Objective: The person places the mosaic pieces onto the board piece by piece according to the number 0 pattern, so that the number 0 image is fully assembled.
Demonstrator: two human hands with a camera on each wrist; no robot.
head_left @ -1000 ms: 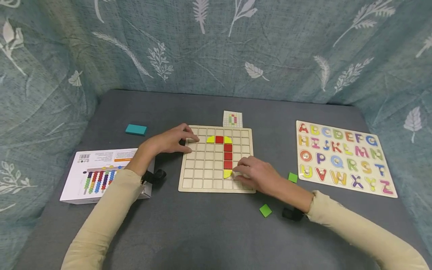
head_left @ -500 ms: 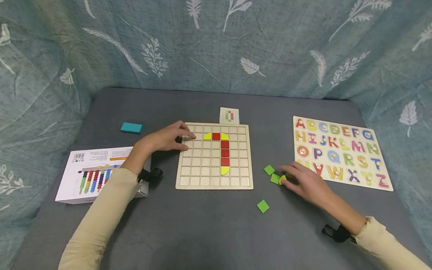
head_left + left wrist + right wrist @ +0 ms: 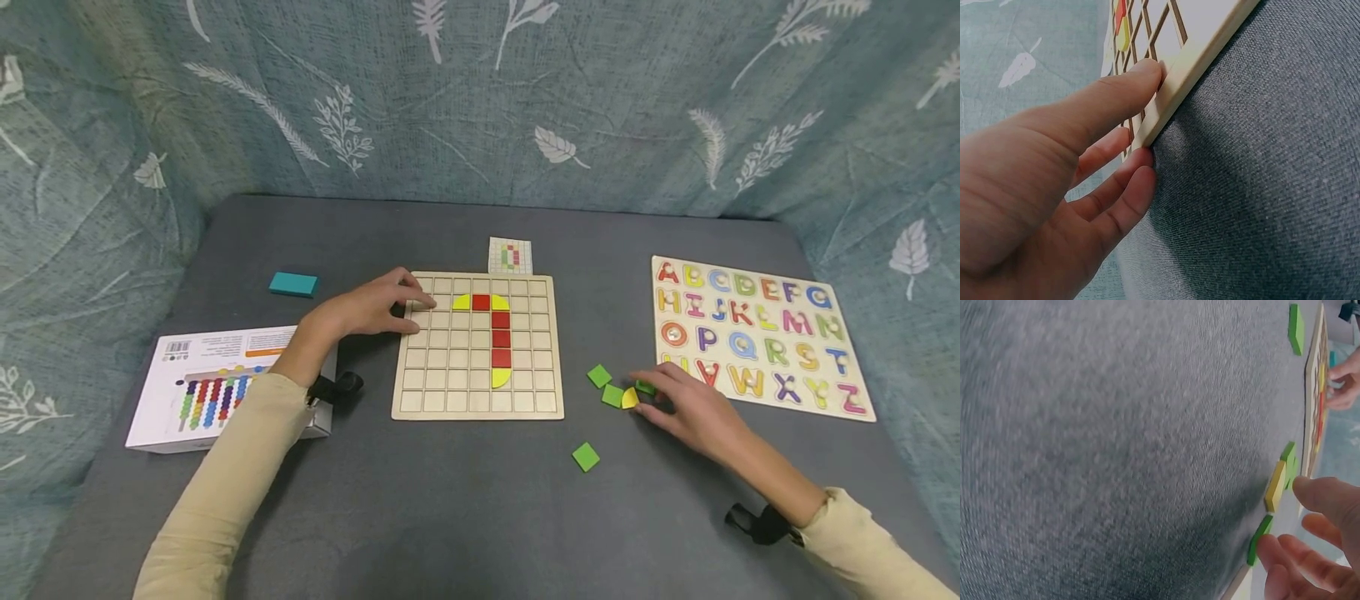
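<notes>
In the head view a wooden grid board (image 3: pixel 435 379) lies flat. Red square tiles (image 3: pixel 501 339) and yellow quarter-round tiles (image 3: pixel 501 377) sit in some of its cells. My left hand (image 3: pixel 371 307) rests on the board's left edge, its thumb on the rim in the left wrist view. To the right of the board, my right hand (image 3: pixel 693 408) is low over loose tiles, fingers spread. A fingertip touches a green tile (image 3: pixel 1260 540) in the right wrist view, while the thumb is near a loose yellow tile (image 3: pixel 1275 486). More green tiles (image 3: pixel 599 376) lie alongside.
A small pattern card (image 3: pixel 510 256) lies behind the board. An alphabet puzzle board (image 3: pixel 765 337) is at the right, close to my right hand. On the left are a white box (image 3: pixel 172 392) and a teal block (image 3: pixel 293 284). One green tile (image 3: pixel 586 457) lies nearer me.
My right hand has left the yellow tile on the board's lower part and moved right to the loose tiles. The left hand stays at the board's left edge.
</notes>
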